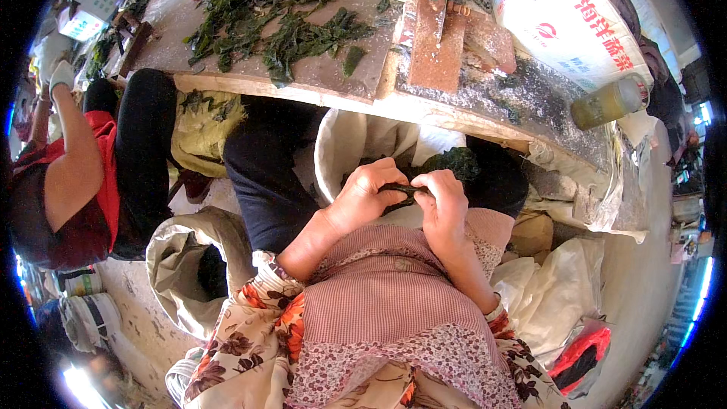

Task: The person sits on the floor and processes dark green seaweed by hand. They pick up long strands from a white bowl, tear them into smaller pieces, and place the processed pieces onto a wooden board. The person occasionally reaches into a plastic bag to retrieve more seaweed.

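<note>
Both of my hands meet over my lap, above an open pale sack. Between the thumb and fingers of my left hand (372, 184) is one end of a dark, narrow strip of seaweed (404, 187); my right hand (443, 196) pinches its other end. Beyond my right hand, dark green seaweed (454, 163) lies at the mouth of the pale sack (332, 150). More wet seaweed (272, 28) is spread over the brown board (164, 40) on the low table before me. The sack's inside is partly hidden by my hands.
Salt-like white grains dot the table (545, 102), which holds a rusty brown slab (434, 57), a jar of yellowish liquid (605, 103) and cardboard boxes (579, 28). At left sits a co-worker (74, 165). An open sack (196, 227) stands on the floor; plastic sheeting (556, 284) lies at right.
</note>
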Demonstrator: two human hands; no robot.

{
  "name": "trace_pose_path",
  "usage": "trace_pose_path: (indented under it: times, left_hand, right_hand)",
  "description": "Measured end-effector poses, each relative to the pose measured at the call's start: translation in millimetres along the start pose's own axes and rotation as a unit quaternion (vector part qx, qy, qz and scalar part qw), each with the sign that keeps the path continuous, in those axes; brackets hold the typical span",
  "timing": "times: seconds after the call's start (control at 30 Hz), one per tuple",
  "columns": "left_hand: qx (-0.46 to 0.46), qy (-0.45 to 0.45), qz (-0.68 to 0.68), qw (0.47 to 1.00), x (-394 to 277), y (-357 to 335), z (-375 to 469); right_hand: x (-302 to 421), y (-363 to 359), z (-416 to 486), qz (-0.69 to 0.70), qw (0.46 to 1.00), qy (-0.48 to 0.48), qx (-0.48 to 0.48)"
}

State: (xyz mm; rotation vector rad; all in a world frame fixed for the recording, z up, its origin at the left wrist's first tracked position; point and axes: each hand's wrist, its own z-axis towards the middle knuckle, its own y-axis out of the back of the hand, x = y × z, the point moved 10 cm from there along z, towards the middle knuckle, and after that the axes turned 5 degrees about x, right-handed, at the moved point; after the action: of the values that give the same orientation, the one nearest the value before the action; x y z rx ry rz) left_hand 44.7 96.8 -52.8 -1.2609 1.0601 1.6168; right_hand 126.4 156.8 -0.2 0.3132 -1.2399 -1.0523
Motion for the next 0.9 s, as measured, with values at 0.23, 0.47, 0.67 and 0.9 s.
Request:
trace_pose_path:
  times: [0.23, 0.47, 0.67, 0.9]
  left_hand:
    - [0.008, 0.116, -0.538, 0.835, 31.9, -33.3, -16.5]
    - [-0.023, 0.108, -0.584, 0.804, 46.8, -29.0, -14.0]
    - [0.024, 0.115, -0.493, 0.862, 41.7, -31.1, -11.8]
    - [0.027, 0.023, -0.065, 0.997, -0.4, 41.2, -3.6]
  right_hand:
    - [-2.6, 3.0, 3.4, 0.107, 0.991, 0.054, -0.054]
    - [-11.3, 36.0, -8.1, 0.145, 0.984, -0.029, -0.104]
    - [-10.0, 6.7, -3.8, 0.161, 0.984, -0.074, -0.01]
    - [-19.8, 16.8, -19.9, 0.322, 0.942, -0.083, -0.04]
